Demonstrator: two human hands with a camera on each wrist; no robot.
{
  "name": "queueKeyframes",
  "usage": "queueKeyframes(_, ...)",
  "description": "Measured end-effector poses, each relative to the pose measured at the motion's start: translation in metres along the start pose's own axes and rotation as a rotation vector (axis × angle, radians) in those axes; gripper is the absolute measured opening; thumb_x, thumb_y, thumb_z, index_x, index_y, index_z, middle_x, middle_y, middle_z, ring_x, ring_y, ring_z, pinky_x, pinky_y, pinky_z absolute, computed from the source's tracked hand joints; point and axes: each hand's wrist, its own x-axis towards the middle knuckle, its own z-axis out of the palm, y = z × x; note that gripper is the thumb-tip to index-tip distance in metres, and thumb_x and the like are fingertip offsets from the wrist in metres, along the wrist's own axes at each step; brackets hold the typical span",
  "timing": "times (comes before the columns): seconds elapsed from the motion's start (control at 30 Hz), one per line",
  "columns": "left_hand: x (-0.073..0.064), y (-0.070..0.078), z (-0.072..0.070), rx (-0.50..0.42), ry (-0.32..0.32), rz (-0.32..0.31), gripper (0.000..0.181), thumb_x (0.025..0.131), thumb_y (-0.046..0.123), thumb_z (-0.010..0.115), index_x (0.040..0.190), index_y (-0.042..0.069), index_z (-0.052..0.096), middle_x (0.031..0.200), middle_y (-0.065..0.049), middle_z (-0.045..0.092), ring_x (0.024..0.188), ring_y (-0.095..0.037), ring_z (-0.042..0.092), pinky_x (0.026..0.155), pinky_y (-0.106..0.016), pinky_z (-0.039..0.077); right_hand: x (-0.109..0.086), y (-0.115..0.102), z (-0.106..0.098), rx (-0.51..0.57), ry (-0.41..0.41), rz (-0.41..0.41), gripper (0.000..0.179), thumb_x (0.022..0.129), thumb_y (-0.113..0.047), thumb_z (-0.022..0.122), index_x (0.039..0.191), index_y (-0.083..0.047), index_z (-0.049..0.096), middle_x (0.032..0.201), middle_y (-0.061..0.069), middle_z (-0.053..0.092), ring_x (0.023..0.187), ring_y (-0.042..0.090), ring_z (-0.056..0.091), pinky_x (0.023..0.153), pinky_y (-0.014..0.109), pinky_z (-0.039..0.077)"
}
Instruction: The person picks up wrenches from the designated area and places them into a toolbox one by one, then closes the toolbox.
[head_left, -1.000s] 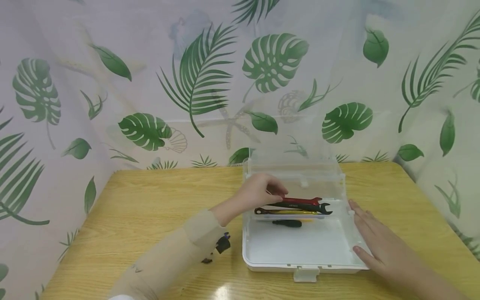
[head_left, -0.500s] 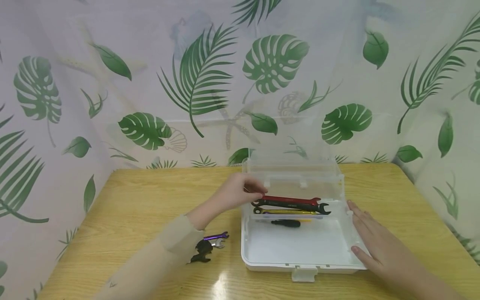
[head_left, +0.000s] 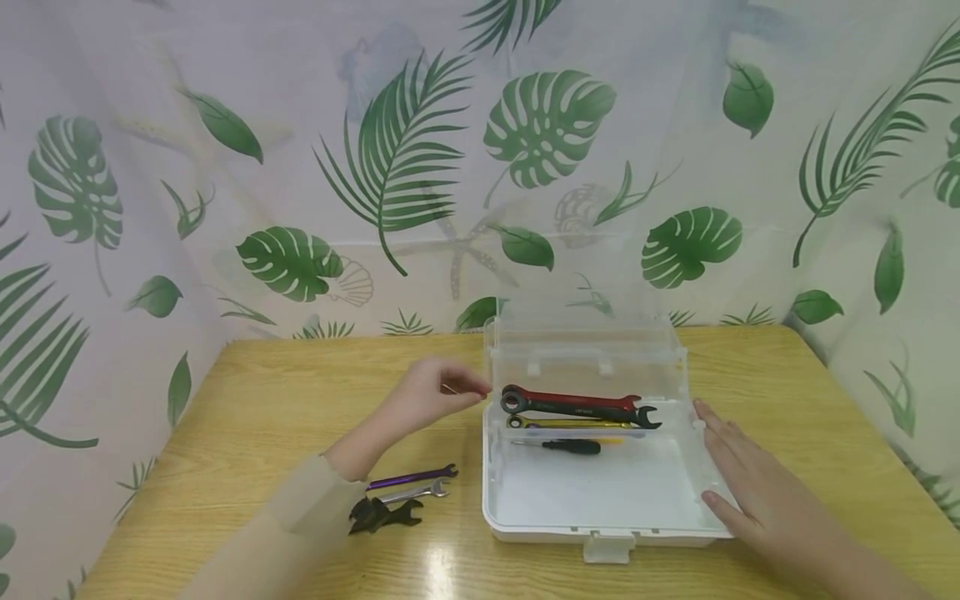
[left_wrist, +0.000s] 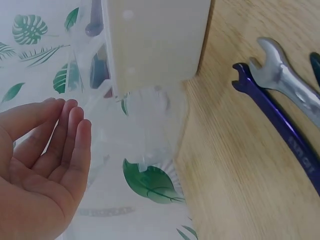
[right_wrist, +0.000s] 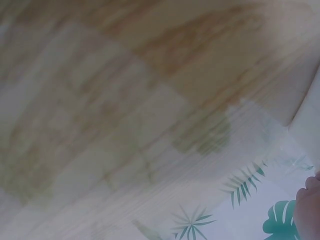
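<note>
Left hand [head_left: 438, 393]: fingers loosely curved, tips close together, nothing held, just off the left rim of a white toolbox [head_left: 536, 532]. Right hand [head_left: 757, 492]: fingers extended, touching the toolbox's right wall. Inside the toolbox, along the back: one red wrench [head_left: 592, 399], one black wrench [head_left: 570, 409], one yellow wrench [head_left: 607, 423]; in front of these, one black-handled screwdriver [head_left: 573, 447]. On the wood-grain table [head_left: 300, 392], left of the toolbox: one purple wrench [head_left: 408, 479], one silver wrench [head_left: 415, 493] and dark wrenches [head_left: 405, 514], inner ends behind a beige sleeve [head_left: 300, 508]. Clear lid: raised, edges hard to make out. Right wrist view: mostly blur, fingers cut off at its edge. Left forearm: angled forward and inward; right forearm: reaching in from the lower right, palm inward.
</note>
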Motion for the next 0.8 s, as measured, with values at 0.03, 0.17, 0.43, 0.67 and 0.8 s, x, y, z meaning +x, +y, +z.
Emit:
queueKeyframes(0.03, -0.002, -0.002, -0.001, 0.002, 0.004, 0.001, 0.014, 0.099, 0.007, 0.073, 0.11, 0.002, 0.081, 0.11, -0.014, 0.081, 0.102, -0.024, 0.076, 0.086, -0.026, 0.062, 0.0, 0.0, 0.0, -0.001, 0.001, 0.0, 0.082, 0.098, -0.028, 0.071, 0.161, 0.008, 0.034, 0.18, 0.008, 0.013, 0.163, -0.002, -0.008, 0.129, 0.011, -0.006)
queueKeyframes(0.17, -0.01, -0.007, -0.005, 0.009, 0.021, 0.011, 0.013, 0.099, 0.006, 0.073, 0.108, 0.001, 0.08, 0.109, -0.015, 0.081, 0.101, -0.026, 0.077, 0.086, -0.027, 0.063, 0.0, 0.0, 0.0, -0.006, -0.009, 0.008, 0.082, 0.099, -0.029, 0.071, 0.161, 0.008, 0.033, 0.18, 0.007, 0.013, 0.162, -0.003, -0.01, 0.128, 0.011, -0.007)
queueKeyframes(0.43, -0.026, -0.021, -0.01, 0.005, 0.024, -0.027, 0.014, 0.099, 0.005, 0.072, 0.109, -0.001, 0.08, 0.111, -0.016, 0.081, 0.102, -0.029, 0.077, 0.084, -0.025, 0.062, 0.0, -0.001, 0.0, -0.012, -0.013, 0.011, 0.079, 0.098, -0.028, 0.071, 0.159, 0.01, 0.037, 0.181, 0.006, 0.012, 0.162, -0.004, -0.011, 0.128, 0.011, -0.008)
queueKeyframes(0.67, -0.041, -0.039, -0.009, 0.006, 0.033, -0.058, 0.014, 0.099, 0.005, 0.072, 0.109, -0.002, 0.08, 0.11, -0.017, 0.081, 0.1, -0.029, 0.077, 0.085, -0.027, 0.063, 0.0, -0.002, -0.001, -0.017, -0.033, 0.036, 0.079, 0.099, -0.03, 0.07, 0.16, 0.008, 0.036, 0.181, 0.005, 0.011, 0.161, -0.006, -0.012, 0.127, 0.009, -0.01)
queueKeyframes(0.8, -0.049, -0.047, -0.008, -0.003, 0.047, -0.076, 0.014, 0.098, 0.005, 0.073, 0.108, -0.003, 0.08, 0.11, -0.018, 0.081, 0.099, -0.028, 0.077, 0.083, -0.023, 0.062, 0.0, -0.002, 0.0, -0.027, -0.04, 0.043, 0.079, 0.099, -0.032, 0.07, 0.159, 0.008, 0.037, 0.181, 0.005, 0.01, 0.16, -0.006, -0.013, 0.126, 0.009, -0.01)
